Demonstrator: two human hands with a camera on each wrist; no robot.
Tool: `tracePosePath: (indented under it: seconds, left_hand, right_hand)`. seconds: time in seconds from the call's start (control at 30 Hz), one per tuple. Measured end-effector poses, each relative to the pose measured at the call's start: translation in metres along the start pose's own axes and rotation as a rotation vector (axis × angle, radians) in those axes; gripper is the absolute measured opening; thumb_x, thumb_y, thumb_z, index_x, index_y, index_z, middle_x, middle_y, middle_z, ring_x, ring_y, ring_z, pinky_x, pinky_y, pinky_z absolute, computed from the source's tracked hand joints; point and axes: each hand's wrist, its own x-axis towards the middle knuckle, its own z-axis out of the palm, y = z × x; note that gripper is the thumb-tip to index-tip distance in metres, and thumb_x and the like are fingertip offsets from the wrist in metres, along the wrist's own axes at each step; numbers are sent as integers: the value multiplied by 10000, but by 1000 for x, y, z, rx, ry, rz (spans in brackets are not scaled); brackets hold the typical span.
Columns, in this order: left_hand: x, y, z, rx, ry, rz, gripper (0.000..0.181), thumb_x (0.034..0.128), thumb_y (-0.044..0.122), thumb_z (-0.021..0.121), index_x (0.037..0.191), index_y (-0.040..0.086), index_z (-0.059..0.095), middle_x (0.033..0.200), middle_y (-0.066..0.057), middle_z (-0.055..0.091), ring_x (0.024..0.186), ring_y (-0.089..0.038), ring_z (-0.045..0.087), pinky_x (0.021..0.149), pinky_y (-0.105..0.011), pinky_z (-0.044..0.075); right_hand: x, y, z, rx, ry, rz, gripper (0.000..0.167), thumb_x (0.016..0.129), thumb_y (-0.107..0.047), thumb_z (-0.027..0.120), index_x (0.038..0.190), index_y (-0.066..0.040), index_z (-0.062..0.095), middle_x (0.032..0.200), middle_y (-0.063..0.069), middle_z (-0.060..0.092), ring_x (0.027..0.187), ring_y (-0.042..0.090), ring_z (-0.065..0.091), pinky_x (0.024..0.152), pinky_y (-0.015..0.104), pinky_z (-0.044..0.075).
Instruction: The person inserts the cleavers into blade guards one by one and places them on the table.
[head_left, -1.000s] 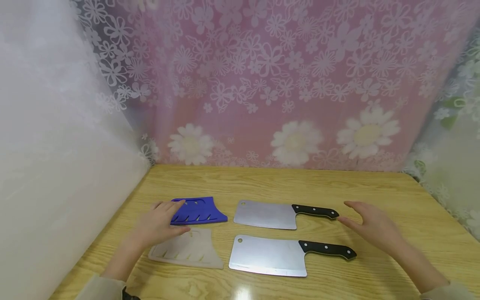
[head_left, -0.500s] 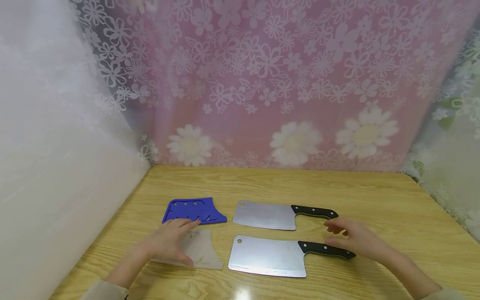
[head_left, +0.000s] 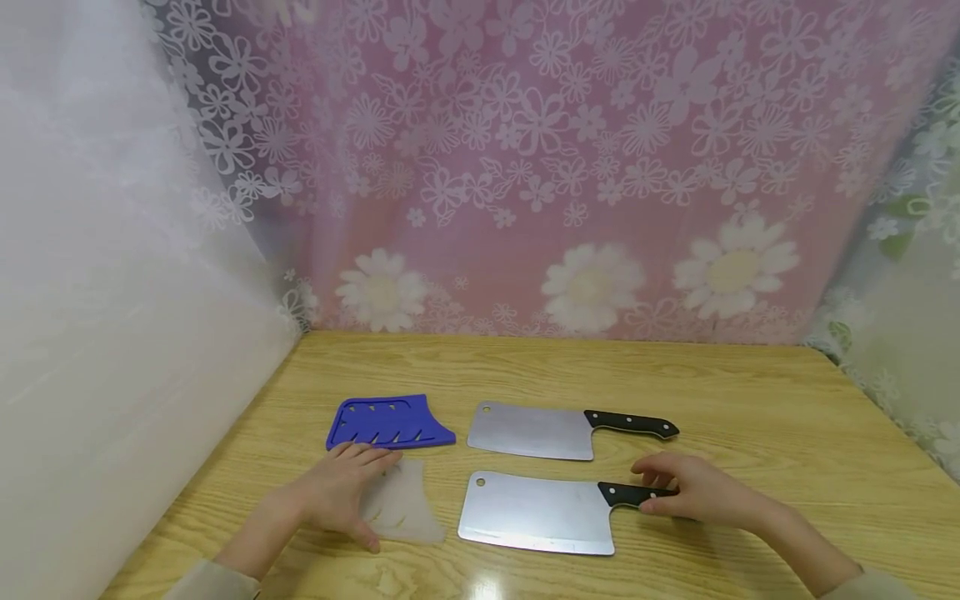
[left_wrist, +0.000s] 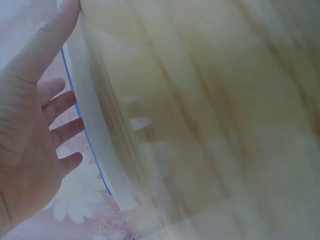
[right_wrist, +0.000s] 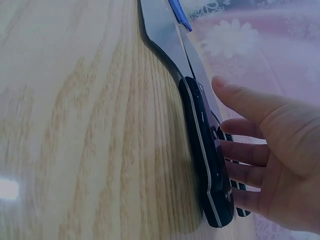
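My left hand lies over the left part of a translucent white cleaver sheath on the table. In the left wrist view its fingers reach the sheath's edge, fairly straight and spread. A blue cleaver sheath rests just behind it. My right hand is at the black handle of the nearer cleaver, covering the handle's end in the head view. The right wrist view shows its fingers loosely extended beside the handle, thumb apart from it. The farther cleaver lies parallel behind.
The wooden table ends at a pink flowered curtain. A white sheet hangs along the left side, and a pale flowered cloth on the right. Both cleaver blades point left, towards the sheaths.
My left hand has come down from beside the blue sheath onto the white one. The right hand has moved left and towards me, from the farther cleaver's handle to the nearer one's.
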Motion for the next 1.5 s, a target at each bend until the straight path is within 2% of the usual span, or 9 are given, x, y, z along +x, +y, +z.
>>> tracePosePath:
  seconds: [0.17, 0.33, 0.5, 0.83, 1.0, 1.13, 1.27, 1.4, 1.5]
  left_hand:
    - [-1, 1, 2, 15, 13, -1, 1119, 558, 737, 675, 1410, 69, 387, 1351, -88, 473, 1236, -325, 401, 999, -577, 253]
    - [-4, 3, 2, -20, 34, -11, 1120, 569, 670, 726, 1409, 24, 365, 1347, -132, 469, 1231, -344, 413, 985, -563, 294]
    - [-6, 4, 4, 1, 84, 1, 1105, 578, 654, 735, 1376, -30, 391, 1300, -124, 484, 1199, -317, 433, 978, -501, 337]
    - [-8, 5, 6, 97, 306, 18, 1037, 492, 640, 763, 1221, -57, 521, 1121, -96, 494, 1034, -246, 454, 885, -424, 407]
    - [-7, 4, 3, 119, 382, 35, 1044, 436, 592, 793, 1206, -52, 508, 1087, -107, 475, 977, -240, 458, 840, -399, 426]
    - [-4, 4, 2, 120, 409, 58, 1048, 417, 574, 799, 1209, -45, 501, 1096, -115, 475, 975, -248, 471, 844, -400, 425]
    - [-1, 6, 0, 134, 414, 65, 1044, 428, 581, 788, 1212, -45, 499, 1119, -127, 508, 1005, -268, 486, 889, -412, 413]
    - [2, 9, -4, 161, 386, 66, 1030, 460, 576, 780, 1221, -56, 491, 1137, -137, 536, 1024, -285, 491, 908, -420, 403]
    - [4, 11, -6, 171, 370, 67, 1026, 478, 569, 779, 1232, -61, 482, 1148, -146, 534, 1032, -294, 488, 906, -426, 402]
  right_hand:
    - [2, -1, 1, -14, -28, 4, 524, 819, -381, 674, 1172, -5, 579, 1034, 13, 604, 862, 128, 567, 698, 288, 483]
    - [6, -2, 2, -54, -54, 27, 522, 789, -369, 708, 1160, -22, 588, 1056, 14, 596, 882, 160, 561, 727, 319, 480]
    - [10, -5, 4, -104, -73, 40, 503, 755, -372, 738, 1132, -66, 606, 1054, -4, 564, 909, 215, 563, 762, 385, 481]
    - [14, -6, 10, -284, -55, -14, 383, 769, -339, 729, 1081, -135, 642, 980, -89, 534, 889, 123, 543, 763, 386, 477]
    - [13, -7, 12, -365, -14, -107, 307, 787, -269, 719, 1047, -125, 644, 976, -68, 540, 872, 106, 534, 738, 364, 481]
    - [12, -11, 13, -354, 12, -106, 260, 758, -202, 708, 994, -129, 628, 941, -86, 515, 800, 55, 492, 681, 306, 460]
    - [12, -17, 14, -291, 20, -16, 235, 740, -154, 679, 951, -166, 577, 837, -124, 507, 688, 28, 443, 588, 246, 387]
    - [10, -22, 11, -296, 66, -8, 159, 830, -299, 656, 941, -231, 565, 766, -165, 512, 630, 6, 430, 544, 227, 355]
    - [8, -24, 7, -335, 114, -20, 218, 847, -442, 621, 954, -253, 597, 766, -192, 518, 635, -6, 435, 538, 232, 360]
